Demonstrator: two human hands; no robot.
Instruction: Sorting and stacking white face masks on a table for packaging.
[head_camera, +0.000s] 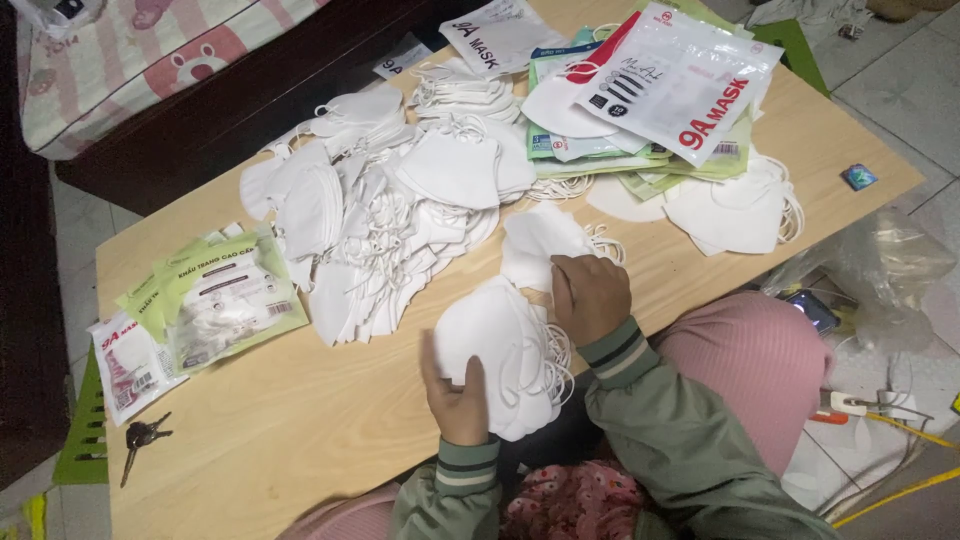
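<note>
Nearest the body, a stack of white masks (505, 355) sits at the front edge of the desk (300, 430), folded flat, with thin white ear loops spilling out on its right side. The left hand (458, 400) comes up from a green cuff with striped ribbing and has its grip closed on the stack's lower left edge, thumb laid on top. The right hand (590, 295), knuckles up and fingers curled, presses on the stack's upper right corner; whether its grip pinches a mask I cannot tell. Just beyond the stack lies a single mask (540, 245), and beyond that a wide loose heap of masks (390, 210). Left of the stack are green packets (225, 300) and a bunch of keys (140, 440). Far beyond the stack, on the right, lies a pile of printed white bags (670, 75).
</note>
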